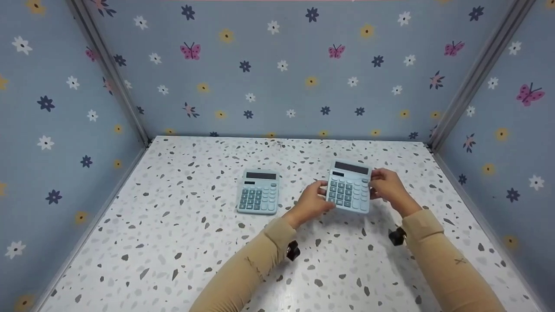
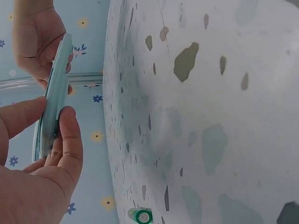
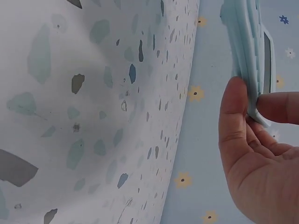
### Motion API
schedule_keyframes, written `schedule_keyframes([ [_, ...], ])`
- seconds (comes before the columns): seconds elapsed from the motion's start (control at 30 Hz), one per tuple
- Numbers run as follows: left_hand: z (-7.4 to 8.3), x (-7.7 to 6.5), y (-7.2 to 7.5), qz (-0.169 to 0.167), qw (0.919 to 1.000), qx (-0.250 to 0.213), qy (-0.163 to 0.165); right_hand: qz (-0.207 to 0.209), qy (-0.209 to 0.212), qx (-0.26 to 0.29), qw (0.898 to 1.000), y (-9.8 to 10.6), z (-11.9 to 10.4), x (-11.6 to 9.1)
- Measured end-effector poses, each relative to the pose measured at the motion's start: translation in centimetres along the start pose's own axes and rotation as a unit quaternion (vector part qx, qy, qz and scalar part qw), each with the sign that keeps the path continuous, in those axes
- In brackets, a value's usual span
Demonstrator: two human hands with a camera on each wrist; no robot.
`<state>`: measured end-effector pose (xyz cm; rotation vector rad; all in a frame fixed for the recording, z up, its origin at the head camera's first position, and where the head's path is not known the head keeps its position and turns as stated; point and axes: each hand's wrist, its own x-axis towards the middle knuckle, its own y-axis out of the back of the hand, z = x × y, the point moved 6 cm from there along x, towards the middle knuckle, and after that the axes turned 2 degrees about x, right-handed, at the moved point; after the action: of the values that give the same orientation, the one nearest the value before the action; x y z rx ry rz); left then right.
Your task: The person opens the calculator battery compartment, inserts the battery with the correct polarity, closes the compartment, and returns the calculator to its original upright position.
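Observation:
A light blue calculator (image 1: 349, 186) is held up off the speckled table by both hands, its keys and dark display facing the head camera. My left hand (image 1: 313, 200) pinches its lower left edge, thumb on the key side and fingers behind. On the opposite edge, my right hand (image 1: 388, 188) grips it between thumb and fingers. Both wrist views show the calculator (image 2: 53, 102) edge-on, above the tabletop. A second calculator (image 1: 258, 193) of the same look lies face up on the table, left of the hands.
The white speckled table (image 1: 173, 242) is enclosed by blue flowered panels (image 1: 277, 69) at the back and both sides, with metal posts (image 1: 113, 73) at the corners. A small green-ringed round thing (image 2: 141, 215) shows low in the left wrist view.

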<state>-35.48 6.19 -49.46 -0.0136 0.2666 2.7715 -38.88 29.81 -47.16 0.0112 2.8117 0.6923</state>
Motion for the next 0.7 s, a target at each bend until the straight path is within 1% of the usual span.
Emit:
schedule_keyframes([
  [0.2, 0.0, -0.4, 0.4, -0.002, 0.9991, -0.042, 0.001, 0.002, 0.022, 0.019, 1.000, -0.2, -0.3, -0.6],
  [0.53, 0.2, -1.0, 1.4, -0.031, 0.9947, -0.097, -0.011, 0.000, 0.065, 0.042, 0.997, -0.1, -0.6, -1.3],
  [0.6, 0.2, -1.1, 1.7, -0.039, 0.9939, -0.102, -0.015, -0.001, 0.069, 0.048, 0.996, -0.1, -0.7, -1.4],
  [0.7, 0.3, -1.3, 2.0, -0.052, 0.9937, -0.096, -0.025, -0.007, 0.067, 0.063, 0.996, -0.1, -0.7, -1.4],
])
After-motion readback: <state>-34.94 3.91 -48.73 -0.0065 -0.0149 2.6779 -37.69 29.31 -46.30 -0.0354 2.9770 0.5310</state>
